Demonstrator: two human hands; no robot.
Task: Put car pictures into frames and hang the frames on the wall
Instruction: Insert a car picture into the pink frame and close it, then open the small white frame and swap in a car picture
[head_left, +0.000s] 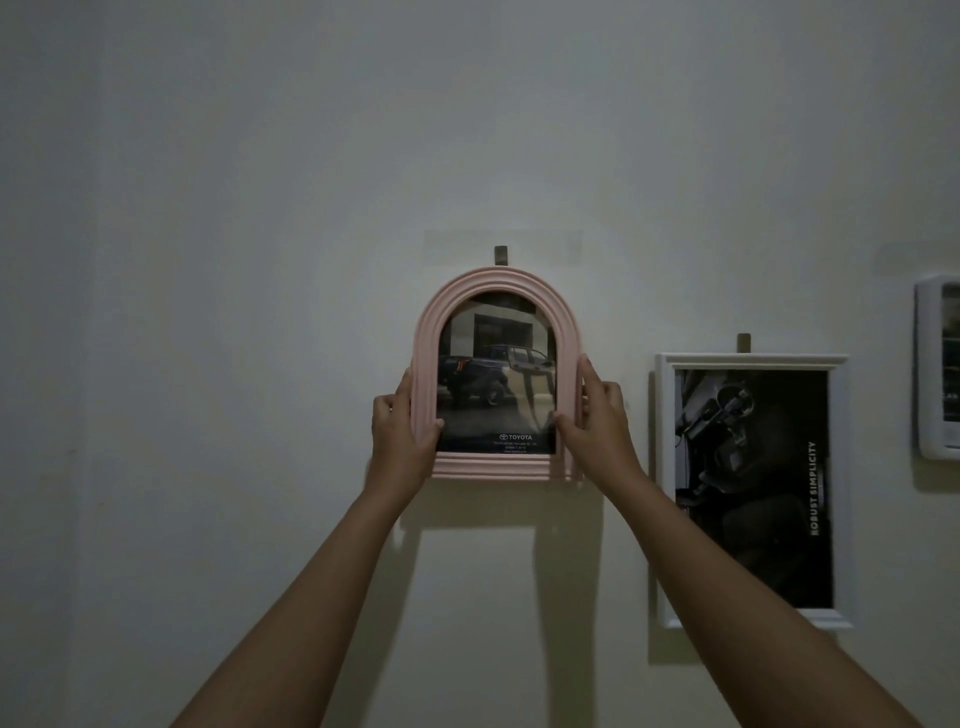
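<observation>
Grip, left hand (402, 426): holds the lower left side of the pink arched frame (423, 332), thumb on the front, fingers curled round the outer edge.
Grip, right hand (597, 421): holds the lower right side of the same frame, thumb on the front near the glass, fingers lying up along the outer edge.
Arms: both bare forearms reach up from the bottom corners of the view toward the centre.
Pink arched frame: centre of the view, upright, flat against the wall (208, 208), held between the two hands.
Car picture (496, 384): inside the pink frame, a dark pickup truck parked by a building, with the word TOYOTA printed near the bottom.
Small hook (500, 254): on the wall just above the top of the arch; whether the frame hangs from it cannot be told.
White rectangular frame (748, 359): right of centre and lower, on the wall below a second hook (744, 342).
Dark picture (753, 488): inside the white frame, with ROBUST SIMPLICITY running up its right side.
Third frame (930, 374): white, cut off by the right edge.
Light: dim, with shadows under the frames and arms.
</observation>
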